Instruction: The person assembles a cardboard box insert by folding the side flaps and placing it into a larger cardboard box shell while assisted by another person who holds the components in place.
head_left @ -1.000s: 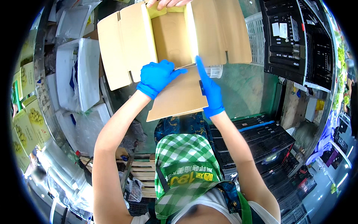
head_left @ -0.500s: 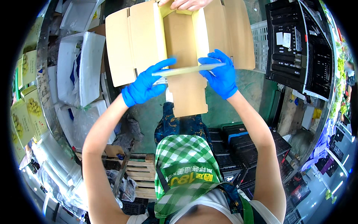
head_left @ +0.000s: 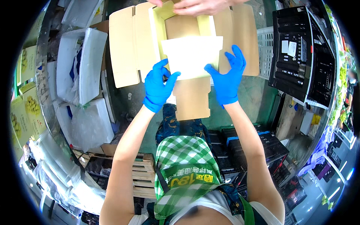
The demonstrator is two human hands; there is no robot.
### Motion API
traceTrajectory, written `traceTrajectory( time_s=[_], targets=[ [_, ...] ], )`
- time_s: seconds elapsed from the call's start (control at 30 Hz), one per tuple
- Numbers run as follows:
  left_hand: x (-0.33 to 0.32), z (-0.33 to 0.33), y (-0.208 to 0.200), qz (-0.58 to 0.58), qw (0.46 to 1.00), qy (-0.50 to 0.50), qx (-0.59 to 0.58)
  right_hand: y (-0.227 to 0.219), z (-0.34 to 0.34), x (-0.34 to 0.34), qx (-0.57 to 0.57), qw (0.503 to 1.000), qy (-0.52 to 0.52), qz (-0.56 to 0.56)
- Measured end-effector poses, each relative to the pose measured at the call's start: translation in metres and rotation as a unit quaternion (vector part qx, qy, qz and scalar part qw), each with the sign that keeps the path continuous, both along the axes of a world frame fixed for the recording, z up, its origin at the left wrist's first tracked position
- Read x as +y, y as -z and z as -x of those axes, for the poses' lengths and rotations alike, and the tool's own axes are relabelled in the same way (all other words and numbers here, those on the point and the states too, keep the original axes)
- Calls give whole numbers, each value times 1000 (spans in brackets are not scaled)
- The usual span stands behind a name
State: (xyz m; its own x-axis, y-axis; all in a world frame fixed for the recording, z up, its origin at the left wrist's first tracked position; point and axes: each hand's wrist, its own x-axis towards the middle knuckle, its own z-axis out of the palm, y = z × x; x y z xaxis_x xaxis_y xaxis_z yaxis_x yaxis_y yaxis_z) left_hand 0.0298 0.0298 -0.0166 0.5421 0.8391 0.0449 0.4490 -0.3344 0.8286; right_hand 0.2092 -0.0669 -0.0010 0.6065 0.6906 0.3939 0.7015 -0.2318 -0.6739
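Note:
A brown cardboard box (head_left: 232, 33) with pale yellow inner walls stands unfolded in front of me, its flaps spread sideways. Across its near end is a bright, pale cardboard panel (head_left: 193, 56); whether it joins the box is unclear. My left hand (head_left: 159, 86), blue-gloved, has its thumb and forefinger at the panel's near left corner. On the other side, my right hand (head_left: 228, 80), also blue-gloved, holds its fingers spread, with the thumb at the panel's near right part. A notched brown flap (head_left: 192, 101) hangs below. Another person's bare hand (head_left: 200, 5) rests at the box's far end.
White foam boxes (head_left: 98, 67) stand at the left. A black plastic crate (head_left: 290, 56) and a white slatted crate (head_left: 264, 52) are at the right. Black crates (head_left: 258, 150) and a wooden pallet (head_left: 144, 176) lie nearer me.
The panel has tipped from nearly edge-on to face-on. My left hand has moved right and nearer me; my right hand's fingers have spread away from the panel's edge. The other person's hand has shifted right.

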Motion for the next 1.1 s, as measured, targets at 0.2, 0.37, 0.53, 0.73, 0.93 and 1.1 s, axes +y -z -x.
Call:
traceTrajectory(
  time_s=[0.2,0.37,0.53,0.73,0.93,1.1],
  targets=[
    [-9,-13,4,-115,992,-13,44,10,-7,5,19,983,-164,79],
    [-22,-21,4,-106,993,-51,21,8,-10,6,-92,967,-217,95],
    [-19,-25,4,-176,982,-64,-4,-10,-14,11,-177,928,-233,232],
    [-4,-19,-8,-156,985,37,57,-23,-10,10,-299,866,-182,356],
    [40,-12,-27,-229,959,121,116,-36,-14,9,-306,861,-203,351],
    [78,-20,-28,-266,913,264,165,-49,-17,27,-187,830,-241,467]
  ],
)
